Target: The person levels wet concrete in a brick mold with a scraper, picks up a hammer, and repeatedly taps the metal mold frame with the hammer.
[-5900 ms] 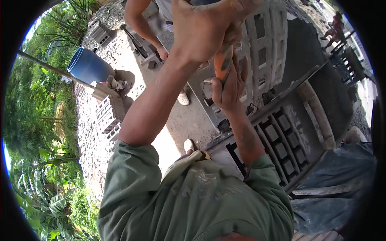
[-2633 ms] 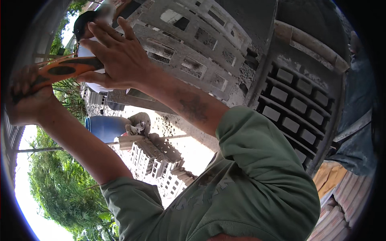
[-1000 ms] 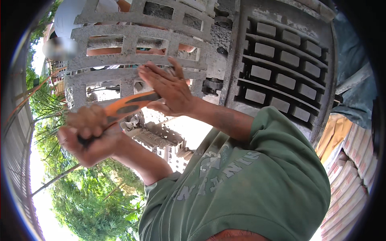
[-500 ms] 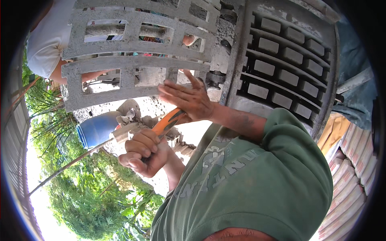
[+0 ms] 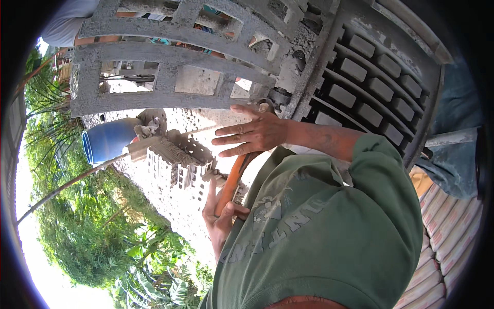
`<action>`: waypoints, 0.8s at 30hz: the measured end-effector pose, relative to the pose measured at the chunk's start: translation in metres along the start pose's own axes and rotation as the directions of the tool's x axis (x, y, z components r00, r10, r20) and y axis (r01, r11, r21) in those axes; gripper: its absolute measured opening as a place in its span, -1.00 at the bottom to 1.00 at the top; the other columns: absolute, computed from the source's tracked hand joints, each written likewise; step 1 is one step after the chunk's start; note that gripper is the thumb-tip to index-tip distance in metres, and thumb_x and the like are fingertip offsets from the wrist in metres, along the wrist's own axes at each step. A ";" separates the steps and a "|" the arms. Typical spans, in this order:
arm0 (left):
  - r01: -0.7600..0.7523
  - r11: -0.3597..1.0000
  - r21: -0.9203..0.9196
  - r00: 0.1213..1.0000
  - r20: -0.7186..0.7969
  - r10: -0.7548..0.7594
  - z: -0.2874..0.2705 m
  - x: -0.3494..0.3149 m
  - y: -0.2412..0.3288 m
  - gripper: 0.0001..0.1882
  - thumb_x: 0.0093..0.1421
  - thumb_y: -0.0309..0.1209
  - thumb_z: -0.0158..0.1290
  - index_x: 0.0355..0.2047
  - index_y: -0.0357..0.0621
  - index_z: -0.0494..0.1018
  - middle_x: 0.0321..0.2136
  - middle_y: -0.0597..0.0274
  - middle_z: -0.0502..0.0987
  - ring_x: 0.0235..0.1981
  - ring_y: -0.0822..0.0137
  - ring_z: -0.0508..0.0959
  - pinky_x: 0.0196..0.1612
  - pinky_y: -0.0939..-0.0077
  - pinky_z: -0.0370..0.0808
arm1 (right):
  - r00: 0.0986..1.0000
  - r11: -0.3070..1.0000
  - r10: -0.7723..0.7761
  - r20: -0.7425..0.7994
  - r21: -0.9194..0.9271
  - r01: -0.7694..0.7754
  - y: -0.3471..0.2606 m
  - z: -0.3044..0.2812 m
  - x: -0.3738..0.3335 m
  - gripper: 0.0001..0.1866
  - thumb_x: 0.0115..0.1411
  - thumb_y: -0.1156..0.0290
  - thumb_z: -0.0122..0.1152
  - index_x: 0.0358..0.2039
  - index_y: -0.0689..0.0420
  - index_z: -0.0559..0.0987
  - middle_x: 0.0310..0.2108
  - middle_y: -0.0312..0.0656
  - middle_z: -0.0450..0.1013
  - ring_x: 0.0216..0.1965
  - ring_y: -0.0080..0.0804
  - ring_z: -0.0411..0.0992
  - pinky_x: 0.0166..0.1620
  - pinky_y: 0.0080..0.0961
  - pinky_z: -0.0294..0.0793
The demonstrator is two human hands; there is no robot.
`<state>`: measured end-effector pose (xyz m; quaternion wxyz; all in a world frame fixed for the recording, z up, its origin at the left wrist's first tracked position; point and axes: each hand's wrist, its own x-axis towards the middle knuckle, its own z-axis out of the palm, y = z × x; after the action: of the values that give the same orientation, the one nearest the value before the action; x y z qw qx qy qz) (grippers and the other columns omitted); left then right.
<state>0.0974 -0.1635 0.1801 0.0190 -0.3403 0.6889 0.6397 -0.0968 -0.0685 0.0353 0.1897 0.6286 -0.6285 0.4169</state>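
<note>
the left hand [image 5: 222,219] is clenched round the lower end of an orange tool handle [image 5: 232,179], fingers wrapped tight, thumb across it. the right hand [image 5: 254,135] rests over the upper part of the same handle with its fingers spread flat and released, not gripping, just under the grey hollow concrete block [image 5: 170,59]. the handle runs slantwise between the two hands, close in front of the person's green shirt [image 5: 329,232]; its working end is hidden behind the right hand, so what kind of tool it is cannot be told.

the risk as it looks from here: only one hand truly holds the handle, so a jolt could let it twist or slide through the open right palm. those splayed fingers sit right by the block's rough edge and the dark metal block mould [image 5: 370,77], a likely place for a pinch or scrape. another person's clothing shows through the block's holes, so anything knocked loose could fall their way.

packages and signs: a blue plastic barrel [image 5: 105,141] lies left of centre beside a stack of pale blocks [image 5: 172,165]; no label on it is visible. ridged sacks [image 5: 447,226] are piled at the lower right. the shirt bears faded lettering across the chest.
</note>
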 end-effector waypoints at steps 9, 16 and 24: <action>0.171 0.982 0.080 0.968 -0.199 -0.152 -0.013 -0.020 -0.045 -0.41 0.04 -0.36 0.11 0.04 -0.46 0.25 -0.41 0.19 0.47 -0.43 0.47 0.42 -0.30 0.62 0.36 | 0.969 0.964 -0.212 0.129 0.190 0.186 -0.012 0.011 0.010 -0.33 -0.06 -0.28 -0.12 0.07 -0.31 0.32 0.24 -0.47 0.05 0.24 -0.64 0.02 0.26 0.00 -0.10; 0.013 0.998 -0.062 0.985 -0.171 -0.023 0.013 0.016 -0.067 -0.52 0.07 -0.45 0.10 0.01 -0.34 0.32 -0.45 0.26 0.44 -0.48 0.57 0.37 -0.40 0.72 0.32 | 0.991 0.997 -0.064 0.120 0.051 0.058 0.026 -0.014 0.000 -0.37 0.04 -0.32 -0.19 -0.02 -0.20 0.40 0.20 -0.40 0.14 0.22 -0.61 0.06 0.26 0.05 -0.22; -0.043 0.998 -0.034 0.944 -0.328 0.030 0.000 -0.009 -0.085 -0.56 0.08 -0.48 0.07 -0.02 -0.40 0.31 -0.50 0.26 0.41 -0.49 0.55 0.36 -0.44 0.70 0.28 | 0.988 0.991 -0.132 0.074 0.048 0.129 0.015 0.000 0.011 -0.53 0.17 -0.04 -0.09 0.07 -0.18 0.31 0.20 -0.36 0.15 0.23 -0.53 0.08 0.27 0.02 -0.27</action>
<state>0.1462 -0.1554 0.1105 -0.1144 -0.4291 0.6755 0.5886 -0.1126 -0.0776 0.0392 0.1785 0.6880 -0.5837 0.3925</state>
